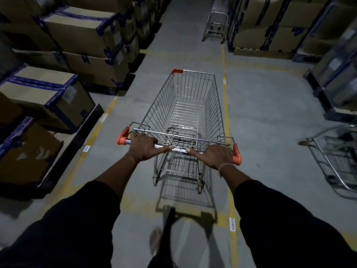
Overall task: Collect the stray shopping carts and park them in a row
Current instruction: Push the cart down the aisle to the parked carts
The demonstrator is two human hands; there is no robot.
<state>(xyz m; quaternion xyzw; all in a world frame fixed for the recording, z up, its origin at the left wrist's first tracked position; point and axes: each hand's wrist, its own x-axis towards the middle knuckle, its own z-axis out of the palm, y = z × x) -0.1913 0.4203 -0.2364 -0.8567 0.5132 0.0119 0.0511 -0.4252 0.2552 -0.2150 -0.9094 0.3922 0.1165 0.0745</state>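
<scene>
Left hand (144,147): you grip the cart (190,107) handle (177,150), fingers curled.
Right hand (217,155): same grip.
Second cart (334,157): 3 o'clock.

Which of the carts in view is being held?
The middle cart: both hands grip its handle. The cart at right and the far one stand untouched.

This is a warehouse or stockroom aisle, dimly lit. Stacks of taped cardboard boxes (83,33) on dark pallets fill the left of the frame, and more boxes (270,26) stand at the upper right. The grey concrete floor (266,105) carries yellow painted lane lines (224,60) with small white labels. A metal step stool (215,26) stands at the top centre of the aisle.
</scene>
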